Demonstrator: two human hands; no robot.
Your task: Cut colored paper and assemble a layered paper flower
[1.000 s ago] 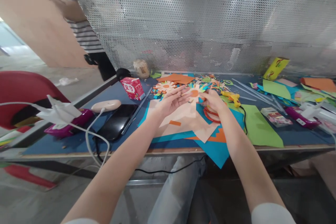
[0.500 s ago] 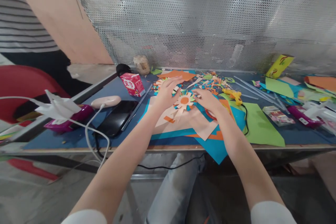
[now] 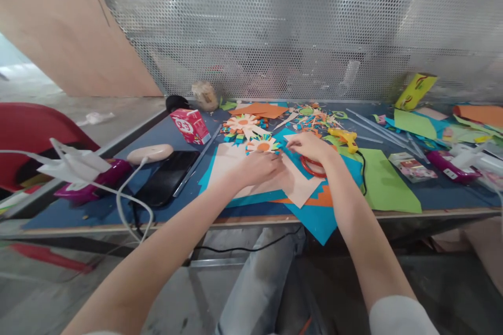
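Observation:
A layered paper flower (image 3: 262, 145) with pale petals, an orange centre and blue and green fringe lies in the middle of the table. Just below it my left hand (image 3: 262, 167) is closed over pale paper sheets (image 3: 223, 167), its fingers curled down; what they hold, if anything, is hidden. To the flower's right, above blue paper, my right hand (image 3: 308, 145) has its fingertips pressed together, and I cannot make out anything in them. A second paper flower (image 3: 241, 124) lies behind, to the left. Red-handled scissors (image 3: 313, 167) rest partly under my right wrist.
A yellow glue gun (image 3: 345, 138) with a black cable lies right of my hand, near green paper (image 3: 387, 183). Paper scraps (image 3: 310, 118) litter the back. On the left are a black phone (image 3: 168, 178), a pink box (image 3: 189, 125) and white cables. A perforated metal panel (image 3: 255, 26) stands behind.
My left hand has come back toward me from the rear flower and closed below the front flower, uncovering the rear one. My right hand stays nearly in place. The person at left is out of view.

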